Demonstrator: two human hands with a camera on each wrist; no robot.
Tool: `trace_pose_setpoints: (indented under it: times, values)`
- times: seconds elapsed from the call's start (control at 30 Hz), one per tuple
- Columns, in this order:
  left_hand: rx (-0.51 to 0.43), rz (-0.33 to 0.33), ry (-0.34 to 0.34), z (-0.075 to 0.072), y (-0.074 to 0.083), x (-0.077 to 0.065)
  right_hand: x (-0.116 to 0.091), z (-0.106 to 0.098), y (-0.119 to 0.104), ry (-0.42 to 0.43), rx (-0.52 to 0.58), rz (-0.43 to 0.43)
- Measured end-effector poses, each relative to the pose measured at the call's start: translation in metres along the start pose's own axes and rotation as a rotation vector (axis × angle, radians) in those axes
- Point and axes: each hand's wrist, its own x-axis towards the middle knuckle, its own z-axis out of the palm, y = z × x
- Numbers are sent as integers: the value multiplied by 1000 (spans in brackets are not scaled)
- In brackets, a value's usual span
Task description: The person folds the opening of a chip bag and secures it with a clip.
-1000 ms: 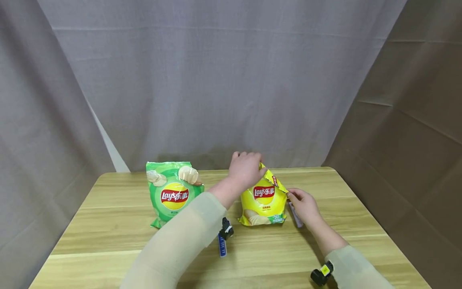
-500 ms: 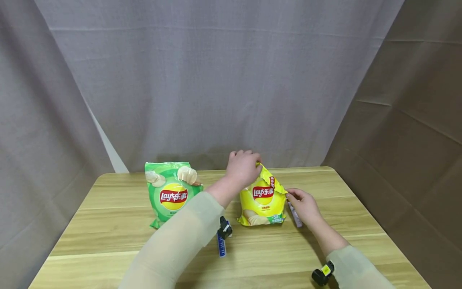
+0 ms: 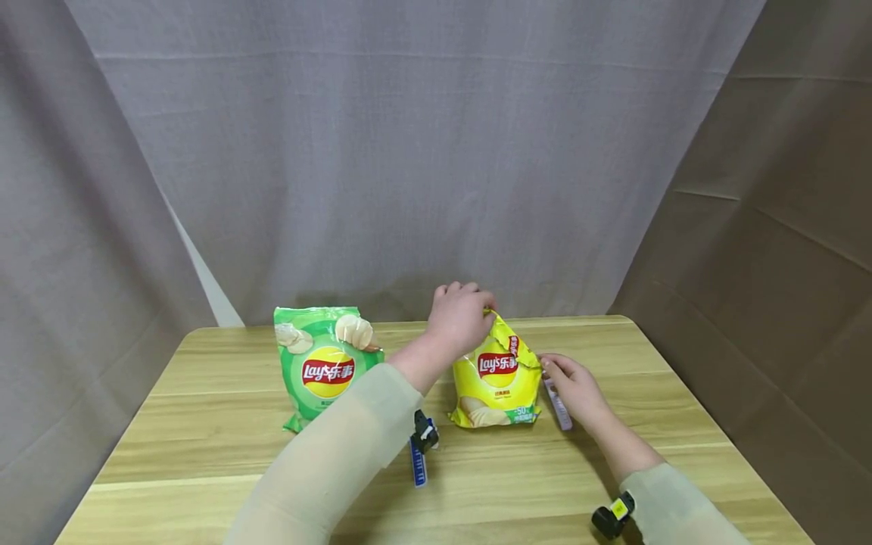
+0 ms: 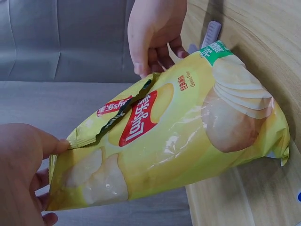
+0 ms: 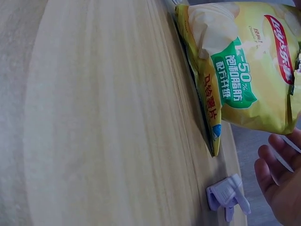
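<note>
A yellow potato chip bag (image 3: 493, 382) stands on the table with its top right corner folded down diagonally over the front. At the bag's top left my left hand (image 3: 459, 314) pinches the upper edge; the left wrist view shows that hand's thumb (image 4: 54, 143) on the flap's end. My right hand (image 3: 574, 386) pinches the flap's lower end at the bag's right side, fingers behind it. Beside the bag, close to my right hand, lies a purple bag clip (image 5: 228, 195). A green potato chip bag (image 3: 325, 371) stands to the left, partly hidden by my left sleeve.
On the wooden table (image 3: 504, 492) lies a blue, clip-like strip (image 3: 418, 463), partly covered by the left wrist camera (image 3: 425, 431). A grey curtain (image 3: 436, 151) hangs behind the table's far edge, and a brown one (image 3: 783, 265) along the right.
Since the first frame the folded flap has bent and creased more across the yellow bag's front. My left hand has shifted slightly left. The green bag and clip stay put.
</note>
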Motion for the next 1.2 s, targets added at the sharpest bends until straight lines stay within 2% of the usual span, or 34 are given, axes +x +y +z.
trace_pose_setpoints:
  times: [0.23,0.53,0.77,1.2]
  values:
    - [-20,3,3,-2,0,-2,2,-3,2,-10,-154,-74]
    - [-26,-2,7,-2,-2,-4,2,-4,0,-11,-196,-85]
    - [-18,-2,3,-4,-1,-5,5,-5,1,8,-208,-61]
    - [-8,-13,21,-5,-2,-5,8,-5,4,17,-229,-90]
